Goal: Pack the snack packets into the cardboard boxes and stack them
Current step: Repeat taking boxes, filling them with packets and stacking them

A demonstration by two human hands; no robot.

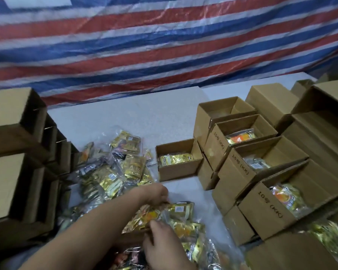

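A heap of shiny foil snack packets (115, 168) lies in the middle of the white table (144, 114). Left of it stand stacked brown cardboard boxes (14, 152). Right of it, open brown cardboard boxes (248, 152) hold packets.

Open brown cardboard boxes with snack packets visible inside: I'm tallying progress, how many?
4: one box alone at centre; three boxes stepped on the right; others may be hidden.

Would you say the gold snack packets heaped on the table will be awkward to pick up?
Probably a little. The snack packets look like glossy foil, so likely slippery and floppy. They lie loosely overlapped, so lifting one may drag its neighbours. They seem small and flat, so probably light.
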